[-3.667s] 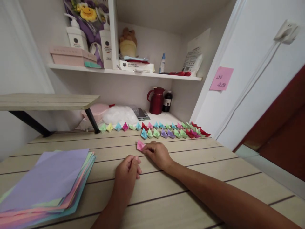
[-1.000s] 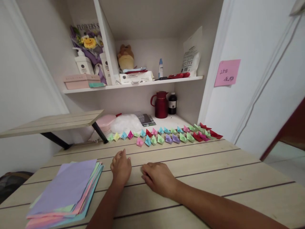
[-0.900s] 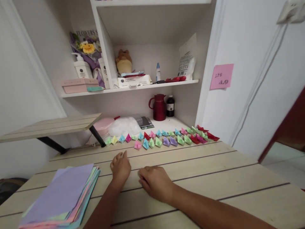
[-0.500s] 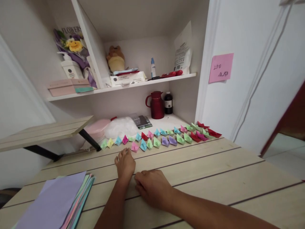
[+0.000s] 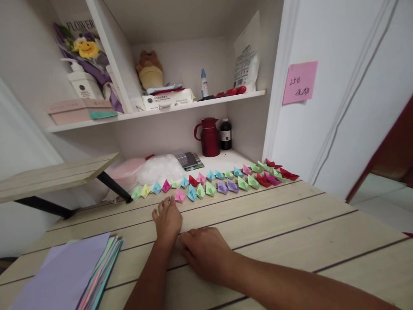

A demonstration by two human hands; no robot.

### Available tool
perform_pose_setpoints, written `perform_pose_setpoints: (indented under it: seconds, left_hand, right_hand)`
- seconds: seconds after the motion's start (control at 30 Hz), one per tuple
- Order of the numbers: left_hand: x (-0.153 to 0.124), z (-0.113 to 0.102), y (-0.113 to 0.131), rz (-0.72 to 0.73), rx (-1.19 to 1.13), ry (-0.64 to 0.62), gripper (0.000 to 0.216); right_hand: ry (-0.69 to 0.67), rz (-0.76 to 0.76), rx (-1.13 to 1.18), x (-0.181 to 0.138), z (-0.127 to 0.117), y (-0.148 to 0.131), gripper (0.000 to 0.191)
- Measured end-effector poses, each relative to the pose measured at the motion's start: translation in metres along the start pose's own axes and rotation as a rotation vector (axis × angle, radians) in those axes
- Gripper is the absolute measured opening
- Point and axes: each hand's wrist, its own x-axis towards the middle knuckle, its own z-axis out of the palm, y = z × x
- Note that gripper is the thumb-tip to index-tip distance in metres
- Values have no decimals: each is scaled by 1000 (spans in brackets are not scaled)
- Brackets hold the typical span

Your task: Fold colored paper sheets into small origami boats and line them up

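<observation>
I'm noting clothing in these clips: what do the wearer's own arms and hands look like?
The left hand and right hand are ungloved. The left forearm and right forearm show no sleeve, watch or bracelet within the picture. No ring is visible, though some fingers are partly hidden.

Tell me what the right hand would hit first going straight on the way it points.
The right hand would likely meet the left hand first, near its wrist. The gap looks very small; whether they already touch is unclear.
</observation>
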Motion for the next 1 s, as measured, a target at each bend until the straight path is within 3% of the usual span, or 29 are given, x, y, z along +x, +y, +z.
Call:
perform_pose_setpoints:
  seconds: [1.0]
  left_hand:
    - [5,0,1,1,-17,-32,56]
  right_hand:
    - [-18,-7,-30,0,0,1,16]
